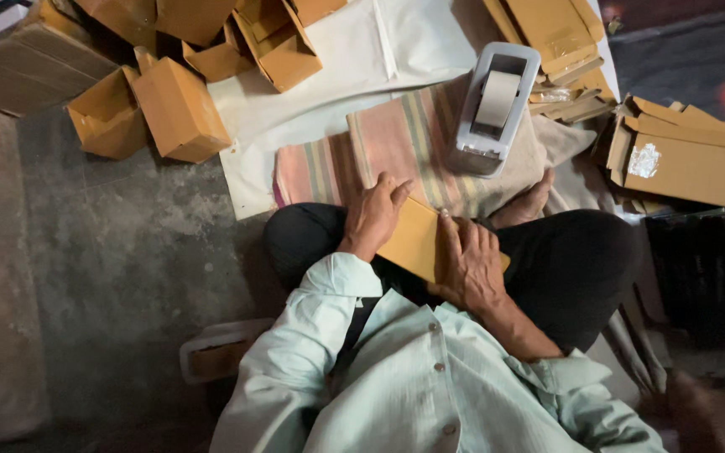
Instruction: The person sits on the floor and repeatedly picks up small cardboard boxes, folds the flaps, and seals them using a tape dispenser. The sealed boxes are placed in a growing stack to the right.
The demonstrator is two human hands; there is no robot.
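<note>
Both hands are flat on a small cardboard box (413,239) in the lap. Left hand (373,214) grips its edge, right hand (467,264) presses on top, tape dispenser (494,109) just ahead.

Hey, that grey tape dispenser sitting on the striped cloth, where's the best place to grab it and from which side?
Grip the tape dispenser across its two long grey side walls, coming down from above. It stands upright on the striped cloth with its top open, and the flat parallel walls offer a firm hold. The tape roll sits between them, so avoid pinching there.
</note>
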